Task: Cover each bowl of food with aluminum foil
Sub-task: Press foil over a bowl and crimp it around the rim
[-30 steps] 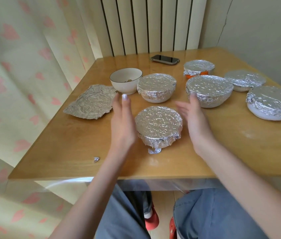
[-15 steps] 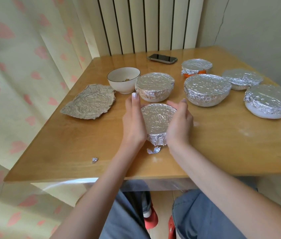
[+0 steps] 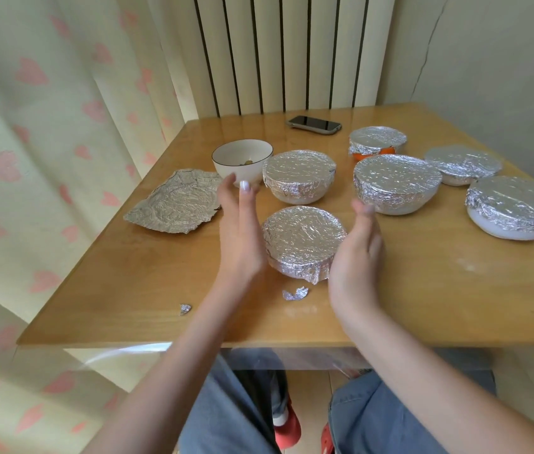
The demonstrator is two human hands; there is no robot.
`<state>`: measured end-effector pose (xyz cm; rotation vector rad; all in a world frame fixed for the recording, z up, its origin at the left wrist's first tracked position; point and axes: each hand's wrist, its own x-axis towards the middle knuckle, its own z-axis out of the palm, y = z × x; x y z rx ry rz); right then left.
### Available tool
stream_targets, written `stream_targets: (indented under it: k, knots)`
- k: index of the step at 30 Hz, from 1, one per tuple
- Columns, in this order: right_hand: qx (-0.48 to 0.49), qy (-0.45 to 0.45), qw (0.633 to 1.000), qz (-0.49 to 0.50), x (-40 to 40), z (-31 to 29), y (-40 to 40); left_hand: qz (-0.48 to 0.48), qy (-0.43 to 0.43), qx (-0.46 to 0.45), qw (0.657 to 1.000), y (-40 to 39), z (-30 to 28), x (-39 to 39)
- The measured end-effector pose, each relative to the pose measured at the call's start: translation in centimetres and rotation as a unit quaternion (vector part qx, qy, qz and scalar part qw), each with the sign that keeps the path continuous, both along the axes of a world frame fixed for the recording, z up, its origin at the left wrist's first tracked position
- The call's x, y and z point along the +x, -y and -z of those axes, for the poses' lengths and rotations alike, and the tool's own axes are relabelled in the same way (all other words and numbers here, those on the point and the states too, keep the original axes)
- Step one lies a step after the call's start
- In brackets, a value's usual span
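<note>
Near bowl [image 3: 305, 240], fully wrapped in foil, sits on the table [image 3: 422, 283] toward its front edge, between the two hands. Left hand [image 3: 241, 231] stands edge-on just left of the bowl, fingers straight and together, holding nothing; whether it touches the foil I cannot tell. Right hand [image 3: 359, 253] is just right of the bowl, palm facing it, fingers loosely extended and slightly blurred, also holding nothing. Behind the near bowl, a second covered bowl [image 3: 298, 176]; to its right a larger covered bowl [image 3: 396, 183]. Further right, a shallow covered one [image 3: 463, 163] and a wide covered one [image 3: 518, 206] by the table's right edge. At the back, a small covered bowl [image 3: 377, 140] with orange showing under the foil. One white bowl [image 3: 242, 157] is uncovered, a little food in the bottom. A crumpled foil sheet [image 3: 175, 201] lies flat beside it at the left. Two foil scraps: one [image 3: 295, 293] just in front of the near bowl, a smaller one [image 3: 185, 309] nearer the table edge. Phone [image 3: 314, 124] at the far side.
</note>
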<state>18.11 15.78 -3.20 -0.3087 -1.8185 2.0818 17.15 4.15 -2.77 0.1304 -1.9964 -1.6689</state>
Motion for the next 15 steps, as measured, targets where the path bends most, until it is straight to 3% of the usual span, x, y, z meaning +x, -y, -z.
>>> stream_targets:
  k: [5,7,13,15]
  knots:
    - [-0.012,0.01,0.999,0.032,0.0,0.7,2.6,0.188,0.088,0.013,0.978,0.4,-0.3,-2.1]
    - [-0.031,0.018,0.998,0.052,-0.5,0.8,2.7,0.217,0.096,0.028,0.971,0.0,0.0,-2.1]
    - [-0.082,0.058,0.993,0.059,-2.1,0.4,2.2,0.124,0.093,0.044,0.987,-0.3,1.0,-2.3]
    - [-0.091,0.104,0.99,-0.019,-3.3,0.0,1.4,0.048,0.072,0.04,0.995,-1.4,0.9,-1.4]
